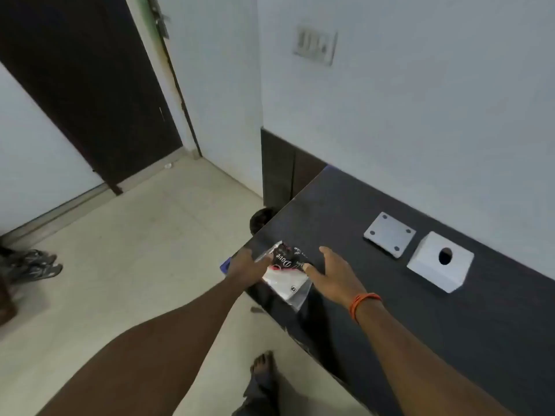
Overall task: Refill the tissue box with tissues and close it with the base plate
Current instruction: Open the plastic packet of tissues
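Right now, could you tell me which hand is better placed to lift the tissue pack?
Left, probably. The left hand already touches the pack at its edge; the right hand hovers open beside it.

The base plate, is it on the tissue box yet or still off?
Off. The base plate lies flat on the table beside the tissue box, apart from it.

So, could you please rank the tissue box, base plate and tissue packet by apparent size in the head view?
1. Tissue box, largest.
2. Tissue packet, though hands cover part, and it lies nearer the camera, so unsure against the base plate.
3. Base plate.
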